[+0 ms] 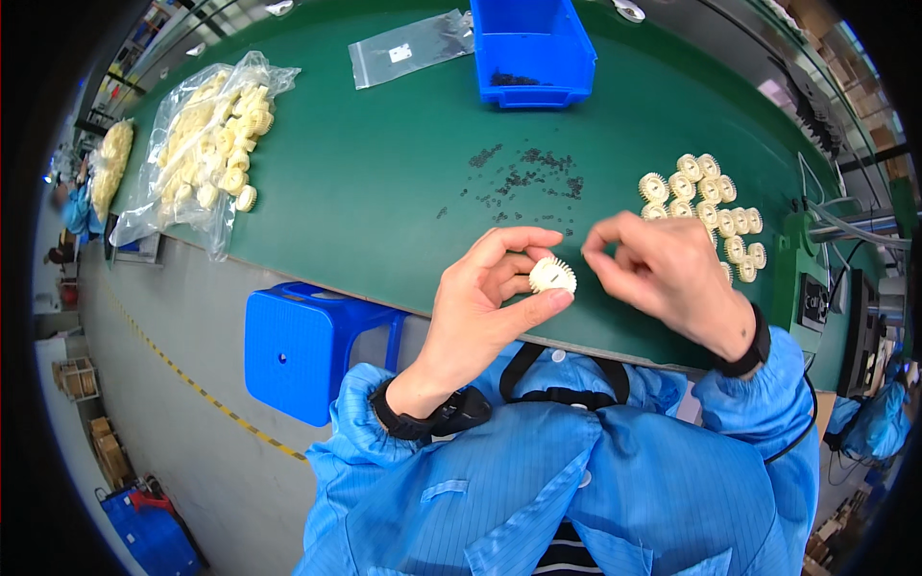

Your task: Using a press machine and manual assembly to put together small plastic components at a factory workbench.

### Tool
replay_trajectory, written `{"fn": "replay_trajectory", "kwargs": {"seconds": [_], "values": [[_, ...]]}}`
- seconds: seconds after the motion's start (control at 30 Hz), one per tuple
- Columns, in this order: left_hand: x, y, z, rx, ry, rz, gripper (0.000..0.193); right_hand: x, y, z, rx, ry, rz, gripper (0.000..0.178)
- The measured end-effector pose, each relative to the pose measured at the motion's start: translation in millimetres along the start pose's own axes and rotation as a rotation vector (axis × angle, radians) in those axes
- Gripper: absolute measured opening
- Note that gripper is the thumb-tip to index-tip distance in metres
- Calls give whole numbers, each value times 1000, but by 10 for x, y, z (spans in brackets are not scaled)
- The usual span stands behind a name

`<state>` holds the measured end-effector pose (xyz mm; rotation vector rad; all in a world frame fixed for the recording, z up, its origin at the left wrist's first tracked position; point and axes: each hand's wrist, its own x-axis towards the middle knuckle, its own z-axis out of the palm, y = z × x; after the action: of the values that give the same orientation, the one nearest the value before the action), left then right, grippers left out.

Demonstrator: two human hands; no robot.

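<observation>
Near the table's front edge, my left hand grips a cream plastic gear between thumb and fingers. The gear's toothed rim and a dark slot in its face show. Just to its right, apart from it, hovers my right hand, thumb and forefinger pinched together. Whatever that pinch holds, if anything, is too small to make out. Beyond both hands, small black pieces lie scattered on the green table. A group of cream gears stands to the right, partly hidden by my right hand.
Clear plastic bags of cream gears lie at the left edge. A blue bin with black pieces inside stands at the back, beside a clear zip bag. A green machine is at the right. A blue stool stands below.
</observation>
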<state>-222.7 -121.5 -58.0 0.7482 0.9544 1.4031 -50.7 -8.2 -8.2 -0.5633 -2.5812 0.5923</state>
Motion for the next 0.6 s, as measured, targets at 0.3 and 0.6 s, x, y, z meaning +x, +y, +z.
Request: {"fn": "replay_trajectory", "kwargs": {"seconds": [0.3,0.6], "values": [[-10,-8,93,69,-14,81,46,-152,-142,123,196,64,97,12],[-21,27,99,83,24,21,48,-207,-57,250,318,170,-22,14]]}}
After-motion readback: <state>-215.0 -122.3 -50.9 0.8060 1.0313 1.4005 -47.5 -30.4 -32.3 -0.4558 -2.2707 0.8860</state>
